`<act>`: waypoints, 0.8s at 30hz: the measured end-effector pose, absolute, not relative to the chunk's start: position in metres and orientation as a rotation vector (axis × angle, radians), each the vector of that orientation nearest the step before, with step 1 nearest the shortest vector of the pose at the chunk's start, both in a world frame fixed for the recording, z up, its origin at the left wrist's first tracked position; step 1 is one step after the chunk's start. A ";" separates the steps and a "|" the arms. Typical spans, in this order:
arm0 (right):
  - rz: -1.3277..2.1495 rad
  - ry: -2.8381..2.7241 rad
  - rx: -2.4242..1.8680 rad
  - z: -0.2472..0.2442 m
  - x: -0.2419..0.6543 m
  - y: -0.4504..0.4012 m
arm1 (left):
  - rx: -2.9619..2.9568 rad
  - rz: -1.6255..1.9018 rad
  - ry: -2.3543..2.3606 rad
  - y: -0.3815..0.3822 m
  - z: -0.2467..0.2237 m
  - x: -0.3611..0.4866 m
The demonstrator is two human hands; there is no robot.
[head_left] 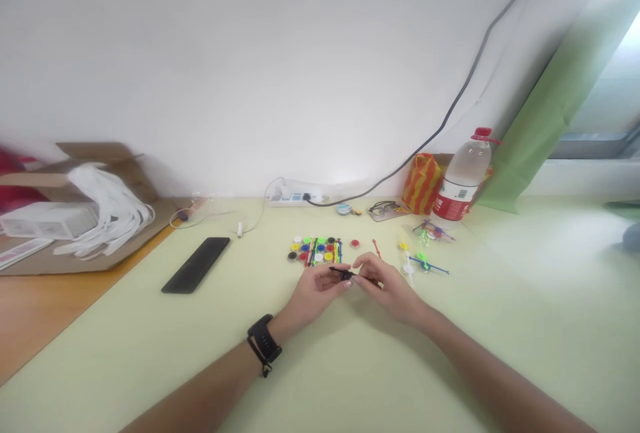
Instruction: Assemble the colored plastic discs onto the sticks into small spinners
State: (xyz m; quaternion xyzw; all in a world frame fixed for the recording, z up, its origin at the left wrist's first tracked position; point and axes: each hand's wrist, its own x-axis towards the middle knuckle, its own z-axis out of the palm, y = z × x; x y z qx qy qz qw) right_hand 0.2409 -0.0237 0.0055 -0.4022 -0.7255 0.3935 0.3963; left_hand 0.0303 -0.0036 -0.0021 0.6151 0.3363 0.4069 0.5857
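Some joined pieces (pixel 423 258) lie past my right hand (pixel 395 292); it and my left hand (pixel 311 294) pinch a black stick (pixel 345 274); ahead, many discs (pixel 305 248) look loose.

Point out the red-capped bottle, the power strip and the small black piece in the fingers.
Red-capped bottle (pixel 454 198): head view, on its label.
Power strip (pixel 296 198): head view, middle of its body.
Small black piece (pixel 345 275): head view, on its wider part.

A black phone-like slab (pixel 196 265) is laid left on the table (pixel 150 346); a bottle (pixel 463 176) is stood beside what seems a striped bag (pixel 421 183).
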 end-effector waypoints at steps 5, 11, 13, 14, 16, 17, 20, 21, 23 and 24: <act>1.001 -1.835 -0.970 0.013 0.241 -0.025 | 1.424 0.896 0.741 -0.004 -0.003 0.031; 0.987 -1.803 -0.982 0.010 0.234 -0.027 | 1.426 0.833 0.702 -0.007 0.000 0.032; 0.963 -1.795 -0.988 0.009 0.234 -0.028 | 1.428 0.833 0.698 -0.007 0.001 0.032; 0.941 -1.799 -0.991 0.009 0.235 -0.028 | 1.425 0.836 0.699 -0.006 0.001 0.032; 0.884 -1.816 -0.991 0.010 0.236 -0.027 | 1.418 0.846 0.706 -0.006 0.001 0.032; 0.859 -1.825 -0.985 0.010 0.237 -0.027 | 1.419 0.851 0.710 -0.005 0.001 0.032; 0.835 -1.829 -0.953 0.011 0.238 -0.026 | 1.442 0.848 0.721 -0.006 0.004 0.032; 0.839 -1.827 -0.946 0.011 0.238 -0.025 | 1.451 0.851 0.727 -0.006 0.006 0.032; 0.847 -1.827 -0.941 0.011 0.238 -0.025 | 1.479 0.873 0.743 -0.007 0.009 0.032; 0.848 -1.830 -0.943 0.011 0.237 -0.025 | 1.498 0.886 0.750 -0.008 0.011 0.032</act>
